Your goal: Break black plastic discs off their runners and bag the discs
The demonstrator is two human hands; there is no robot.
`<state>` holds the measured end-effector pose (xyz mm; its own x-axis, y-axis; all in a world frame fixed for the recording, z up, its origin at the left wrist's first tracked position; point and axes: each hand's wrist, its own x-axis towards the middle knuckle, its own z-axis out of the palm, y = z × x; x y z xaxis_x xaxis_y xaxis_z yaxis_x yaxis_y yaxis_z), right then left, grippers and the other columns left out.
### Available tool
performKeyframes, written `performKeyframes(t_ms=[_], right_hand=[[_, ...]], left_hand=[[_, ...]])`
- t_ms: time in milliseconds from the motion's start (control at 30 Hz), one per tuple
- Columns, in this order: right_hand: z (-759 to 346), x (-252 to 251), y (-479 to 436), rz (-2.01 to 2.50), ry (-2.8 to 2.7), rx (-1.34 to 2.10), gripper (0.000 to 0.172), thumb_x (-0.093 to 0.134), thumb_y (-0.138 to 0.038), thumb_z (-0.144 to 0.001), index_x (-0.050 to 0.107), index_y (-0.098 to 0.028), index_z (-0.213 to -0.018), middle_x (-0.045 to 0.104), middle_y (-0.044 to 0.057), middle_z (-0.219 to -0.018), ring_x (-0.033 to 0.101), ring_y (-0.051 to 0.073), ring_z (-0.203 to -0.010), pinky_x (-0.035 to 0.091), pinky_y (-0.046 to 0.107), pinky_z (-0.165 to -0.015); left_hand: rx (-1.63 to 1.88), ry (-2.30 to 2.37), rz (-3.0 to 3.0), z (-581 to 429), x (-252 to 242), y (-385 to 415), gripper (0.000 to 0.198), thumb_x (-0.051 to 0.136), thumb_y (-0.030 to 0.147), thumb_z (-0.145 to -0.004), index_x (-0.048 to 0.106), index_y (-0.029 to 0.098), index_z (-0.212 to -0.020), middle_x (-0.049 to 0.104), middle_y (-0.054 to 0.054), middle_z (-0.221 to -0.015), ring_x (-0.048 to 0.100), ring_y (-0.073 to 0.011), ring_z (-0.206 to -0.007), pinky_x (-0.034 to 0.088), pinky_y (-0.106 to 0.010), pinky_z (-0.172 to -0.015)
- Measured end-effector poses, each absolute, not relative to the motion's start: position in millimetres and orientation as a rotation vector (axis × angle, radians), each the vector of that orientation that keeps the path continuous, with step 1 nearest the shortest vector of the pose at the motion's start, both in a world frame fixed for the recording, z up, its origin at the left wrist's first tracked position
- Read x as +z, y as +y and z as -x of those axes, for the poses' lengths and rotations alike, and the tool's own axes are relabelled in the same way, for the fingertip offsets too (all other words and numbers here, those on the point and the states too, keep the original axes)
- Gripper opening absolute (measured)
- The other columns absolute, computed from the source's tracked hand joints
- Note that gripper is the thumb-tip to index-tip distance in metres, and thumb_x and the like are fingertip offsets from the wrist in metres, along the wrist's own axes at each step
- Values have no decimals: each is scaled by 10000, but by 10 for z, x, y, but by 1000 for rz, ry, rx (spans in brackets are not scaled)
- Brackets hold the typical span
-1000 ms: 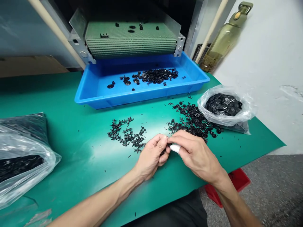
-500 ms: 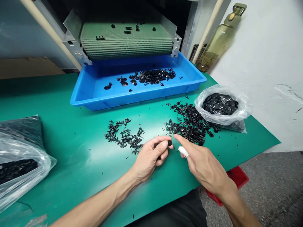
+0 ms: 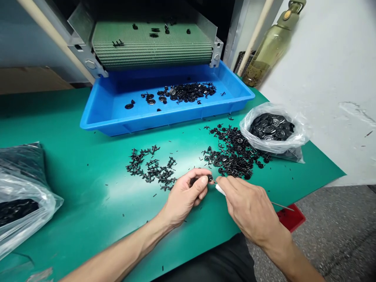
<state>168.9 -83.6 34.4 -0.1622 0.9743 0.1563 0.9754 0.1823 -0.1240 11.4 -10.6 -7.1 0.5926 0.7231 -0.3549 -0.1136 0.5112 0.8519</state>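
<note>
Lying across the bottom edge, dark cloth (image 3: 214, 262) is covering the person's lap; just beyond it the left hand (image 3: 186, 194) is pinching a small black part (image 3: 209, 178) between thumb and forefinger, its grip narrow, while more dark bits are showing inside the curled fingers; the right hand (image 3: 249, 203) is closing round a thin metal rod (image 3: 282, 206), a white wrap (image 3: 220, 190) covering one fingertip; the black part is sitting just left of the right fingertips, and the rod's long axis is running from lower right, out behind the right hand, up and leftward to the part; whether its tip is touching or stopping just short, I cannot tell; the left hand is the nearer to the part, being the one holding it.

At the left edge a clear bag of black pieces (image 3: 48, 201) is resting on the green table (image 3: 96, 219); a red bin (image 3: 298, 223) is showing below the table's right edge; beyond the hands, loose cross-shaped pieces (image 3: 151, 170) are lying to the left, and a heap of black discs and bits (image 3: 235, 156) to the right, beside an open bag of discs (image 3: 272, 129); farther off, a blue tray (image 3: 152, 123) is holding more pieces under a green conveyor belt (image 3: 152, 51); a bottle (image 3: 268, 49) is standing by the wall.
</note>
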Motion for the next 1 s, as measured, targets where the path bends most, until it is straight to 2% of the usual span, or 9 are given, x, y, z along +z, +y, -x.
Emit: performKeyframes(t_ms=[267, 367, 533, 767, 900, 1000], right_hand=[[-1606, 202, -872, 1969, -2142, -85, 254, 395, -66, -908, 601, -203, -967, 595, 22, -708, 555, 164, -645, 298, 283, -573], [-1494, 104, -842, 1994, -1926, 106, 270, 380, -70, -902, 602, -190, -997, 633, 31, -727, 580, 163, -603, 311, 269, -546], [-1389, 49, -722, 2043, -1629, 530, 296, 407, -71, -831, 603, -204, -1009, 594, -12, -600, 550, 157, -527, 290, 248, -504], [-1539, 36, -620, 1954, -1519, 681, 336, 370, -61, -794, 623, -196, -968, 643, -3, -664, 562, 135, -572, 373, 220, -585], [-1606, -12, -656, 1861, -1539, 682, 327, 343, -107, -781, 637, -191, -898, 660, 6, -659, 592, 150, -596, 409, 233, -588], [-1689, -134, -715, 1780, -1501, 744, 338, 345, -191, -775, 652, -179, -915, 662, 11, -641, 590, 161, -544, 437, 241, -527]], left_hand=[[663, 825, -959, -135, -109, -143, 330, 675, 424, -832, 594, 164, -1018, 458, 72, -556, 342, -66, -471, 257, -185, -430], [721, 862, -929, -169, -134, -151, 347, 701, 426, -805, 593, 158, -997, 442, 82, -528, 331, -64, -455, 251, -183, -423], [826, 910, -879, -213, -142, -163, 381, 727, 447, -769, 595, 161, -983, 439, 87, -520, 323, -57, -447, 230, -171, -413], [886, 831, -690, -211, -81, -131, 371, 758, 373, -750, 595, 153, -1002, 587, 7, -742, 344, -32, -469, 197, -141, -384], [919, 790, -643, -205, 63, -91, 411, 756, 350, -736, 595, 150, -1056, 556, 2, -777, 351, -28, -484, 171, -129, -377], [943, 825, -637, -138, 201, -87, 391, 736, 372, -720, 606, 126, -994, 523, -3, -764, 360, -33, -485, 165, -135, -370]])
